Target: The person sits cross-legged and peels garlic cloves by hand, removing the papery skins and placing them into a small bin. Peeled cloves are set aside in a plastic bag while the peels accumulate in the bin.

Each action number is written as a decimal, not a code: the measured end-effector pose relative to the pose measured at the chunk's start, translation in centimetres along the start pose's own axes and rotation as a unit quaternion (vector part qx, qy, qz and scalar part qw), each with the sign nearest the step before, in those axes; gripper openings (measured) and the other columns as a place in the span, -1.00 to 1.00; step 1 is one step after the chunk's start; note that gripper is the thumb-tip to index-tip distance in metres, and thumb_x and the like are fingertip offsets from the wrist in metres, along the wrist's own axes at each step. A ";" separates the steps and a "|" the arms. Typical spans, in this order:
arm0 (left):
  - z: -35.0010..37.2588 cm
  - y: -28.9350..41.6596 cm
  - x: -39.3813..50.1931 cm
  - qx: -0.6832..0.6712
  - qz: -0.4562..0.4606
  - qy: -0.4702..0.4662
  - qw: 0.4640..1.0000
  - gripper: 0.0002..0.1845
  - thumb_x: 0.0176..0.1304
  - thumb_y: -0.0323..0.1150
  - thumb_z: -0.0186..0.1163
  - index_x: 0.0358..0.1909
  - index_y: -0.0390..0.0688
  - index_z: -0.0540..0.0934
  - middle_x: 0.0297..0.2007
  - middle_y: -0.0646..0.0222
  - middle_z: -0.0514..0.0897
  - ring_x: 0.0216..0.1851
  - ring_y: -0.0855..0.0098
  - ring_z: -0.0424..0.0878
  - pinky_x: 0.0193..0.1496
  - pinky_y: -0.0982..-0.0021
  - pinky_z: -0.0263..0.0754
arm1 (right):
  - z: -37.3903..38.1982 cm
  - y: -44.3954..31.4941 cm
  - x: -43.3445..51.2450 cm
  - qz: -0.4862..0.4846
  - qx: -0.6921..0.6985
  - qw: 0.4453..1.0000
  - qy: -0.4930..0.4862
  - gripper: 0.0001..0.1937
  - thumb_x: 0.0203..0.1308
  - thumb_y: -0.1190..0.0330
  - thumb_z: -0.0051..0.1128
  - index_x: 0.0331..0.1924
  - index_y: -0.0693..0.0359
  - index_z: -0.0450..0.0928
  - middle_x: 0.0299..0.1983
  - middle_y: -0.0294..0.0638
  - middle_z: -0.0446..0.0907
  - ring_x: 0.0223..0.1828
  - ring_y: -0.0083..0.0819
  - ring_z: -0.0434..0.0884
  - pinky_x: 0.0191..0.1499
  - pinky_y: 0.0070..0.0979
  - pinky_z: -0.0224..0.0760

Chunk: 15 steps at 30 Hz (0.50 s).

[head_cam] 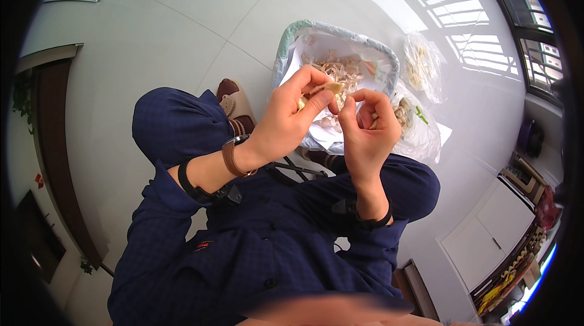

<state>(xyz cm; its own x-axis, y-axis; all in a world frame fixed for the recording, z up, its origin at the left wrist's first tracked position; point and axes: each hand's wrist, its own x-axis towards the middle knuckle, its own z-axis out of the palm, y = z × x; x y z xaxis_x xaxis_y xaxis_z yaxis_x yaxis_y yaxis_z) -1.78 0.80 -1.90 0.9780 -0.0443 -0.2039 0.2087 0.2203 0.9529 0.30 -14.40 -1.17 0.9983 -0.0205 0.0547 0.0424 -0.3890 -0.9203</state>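
Note:
My left hand [292, 113] holds a partly peeled garlic clove [334, 86] between thumb and fingers. Another pale yellowish piece shows under its curled fingers. Just right of it is my right hand [370, 127], thumb against forefinger, its other fingers curled around a small pale piece [374, 120] that looks like garlic. Whatever lies between the right thumb and forefinger is too small to tell. Both hands are above a bin [393, 59] lined with a plastic bag. Papery garlic skins [340, 68] lie in it on white paper [294, 59].
Right of the bin, a clear plastic bag [422, 61] contains pale pieces. Nearer me, another bag [419, 136] holds garlic bulbs [402, 111] and a green strip [421, 115]. My knees flank the bin on a tiled floor [182, 47]. A white cabinet [488, 230] stands at right.

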 end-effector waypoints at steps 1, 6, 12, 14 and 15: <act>-0.1 0.0 0.0 -0.009 -0.001 -0.005 1.000 -0.83 0.57 -0.36 0.15 0.00 -0.26 0.50 -0.28 0.38 0.67 -0.18 0.57 0.62 -0.04 0.50 0.48 | -0.1 -0.1 0.0 0.018 0.023 1.000 -0.002 -0.87 0.11 0.57 0.44 -0.30 0.26 0.66 -0.62 -0.48 0.28 -0.60 -0.75 0.17 -0.55 -0.66 -0.05; -0.1 -0.1 0.0 0.030 -0.002 -0.008 1.000 -0.82 0.57 -0.34 0.16 -0.02 -0.27 0.50 -0.29 0.38 0.66 -0.18 0.58 0.62 -0.04 0.51 0.47 | -0.4 -0.4 0.3 -0.034 0.007 0.999 -0.008 -0.86 0.11 0.58 0.42 -0.25 0.26 0.69 -0.62 -0.49 0.27 -0.60 -0.76 0.16 -0.55 -0.65 -0.07; 0.3 -0.2 0.0 0.066 0.031 0.008 0.997 -0.84 0.55 -0.35 0.18 -0.11 -0.25 0.50 -0.38 0.37 0.68 -0.28 0.56 0.66 -0.22 0.49 0.50 | -0.4 -0.4 0.6 -0.055 0.004 0.998 -0.018 -0.86 0.11 0.60 0.40 -0.25 0.26 0.71 -0.61 -0.46 0.30 -0.61 -0.74 0.15 -0.55 -0.63 -0.05; 0.2 -0.2 0.0 0.086 0.035 0.004 0.996 -0.85 0.54 -0.36 0.18 -0.10 -0.25 0.50 -0.39 0.36 0.67 -0.28 0.55 0.67 -0.22 0.48 0.50 | -0.5 -0.3 0.6 -0.052 0.007 0.998 -0.023 -0.87 0.12 0.60 0.40 -0.26 0.27 0.70 -0.61 -0.46 0.30 -0.61 -0.74 0.14 -0.55 -0.62 -0.05; 0.2 -0.2 0.0 0.090 0.036 -0.001 0.995 -0.86 0.54 -0.37 0.18 -0.10 -0.25 0.50 -0.38 0.35 0.67 -0.28 0.54 0.67 -0.22 0.47 0.51 | -0.6 -0.3 0.5 -0.049 0.008 0.998 -0.025 -0.88 0.13 0.60 0.39 -0.26 0.27 0.70 -0.61 -0.47 0.29 -0.61 -0.74 0.14 -0.55 -0.63 -0.05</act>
<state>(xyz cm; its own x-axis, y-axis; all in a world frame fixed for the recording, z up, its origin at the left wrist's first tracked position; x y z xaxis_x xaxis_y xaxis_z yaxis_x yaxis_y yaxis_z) -1.84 0.55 -2.02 0.9904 -0.0362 -0.1337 0.1352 0.0454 0.9898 0.81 -14.81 -0.62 0.9900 0.0635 0.1256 0.1403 -0.3720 -0.9176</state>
